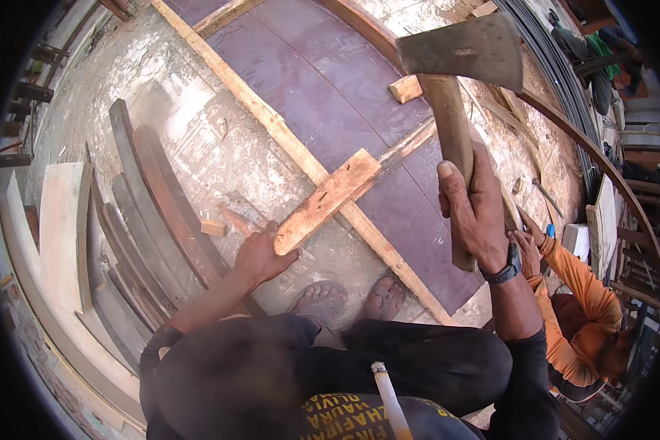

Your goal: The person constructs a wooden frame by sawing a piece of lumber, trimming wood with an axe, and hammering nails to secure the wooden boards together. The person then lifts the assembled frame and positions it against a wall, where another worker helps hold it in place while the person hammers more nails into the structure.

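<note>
My right hand (480, 209) is wrapped round the wooden handle of an axe (458, 55). Its dark, worn steel head is raised above the boards, apart from the wood below. My left hand (258, 258) grips the near end of a short, thick wood block (328, 202). That block lies slanted across a long pale timber strip (271, 128), its far end pointing up and right. Beneath the strip's right side is a purplish panel (293, 73) with straight seam lines.
Curved dark planks (172, 198) and a pale board (64, 235) lie on the left. Small wood offcuts (405, 89) are scattered about. At the right, a co-worker in orange sleeves (583, 275) has hands near mine. A lit cigarette (391, 403) juts up below. Dark rods (557, 73) run along the right.
</note>
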Tool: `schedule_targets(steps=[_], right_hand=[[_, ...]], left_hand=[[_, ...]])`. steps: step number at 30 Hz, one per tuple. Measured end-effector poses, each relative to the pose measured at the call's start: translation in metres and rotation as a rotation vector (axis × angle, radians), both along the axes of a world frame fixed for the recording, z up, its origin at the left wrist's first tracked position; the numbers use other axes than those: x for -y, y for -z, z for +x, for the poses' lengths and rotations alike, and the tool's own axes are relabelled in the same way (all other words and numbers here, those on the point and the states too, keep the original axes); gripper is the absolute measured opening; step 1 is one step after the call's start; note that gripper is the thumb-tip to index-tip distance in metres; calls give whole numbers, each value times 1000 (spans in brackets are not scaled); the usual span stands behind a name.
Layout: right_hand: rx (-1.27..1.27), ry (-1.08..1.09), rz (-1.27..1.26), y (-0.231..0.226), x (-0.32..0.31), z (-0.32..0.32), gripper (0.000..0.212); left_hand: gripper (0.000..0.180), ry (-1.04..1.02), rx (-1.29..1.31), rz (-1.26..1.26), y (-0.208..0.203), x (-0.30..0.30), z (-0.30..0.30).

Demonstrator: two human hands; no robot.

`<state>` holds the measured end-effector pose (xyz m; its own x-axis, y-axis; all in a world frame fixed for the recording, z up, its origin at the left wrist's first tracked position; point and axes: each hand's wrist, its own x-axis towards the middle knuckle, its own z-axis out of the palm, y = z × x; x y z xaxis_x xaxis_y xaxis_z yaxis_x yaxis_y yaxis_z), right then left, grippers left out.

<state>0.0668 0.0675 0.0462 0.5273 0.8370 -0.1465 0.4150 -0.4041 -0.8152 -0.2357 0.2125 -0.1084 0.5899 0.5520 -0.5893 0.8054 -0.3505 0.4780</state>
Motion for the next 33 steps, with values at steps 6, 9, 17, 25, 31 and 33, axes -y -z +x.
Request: schedule_targets(steps=[6, 9, 17, 25, 31, 33], right_hand=[[214, -335, -310, 84, 23, 9, 40], [185, -285, -313, 60, 16, 11, 39], [160, -145, -135, 53, 16, 1, 36], [63, -117, -72, -1, -12, -4, 35], [100, -271, -318, 67, 9, 9, 39], [98, -371, -431, 56, 1, 17, 43]], left_hand=[[69, 18, 55, -14, 6, 4, -1], [72, 75, 94, 60, 10, -5, -7], [70, 13, 20, -78, -5, -3, 6], [75, 17, 8, -84, -2, -9, 1], [70, 49, 112, -39, -6, -2, 3], [74, 59, 188, 18, -4, -1, -2]])
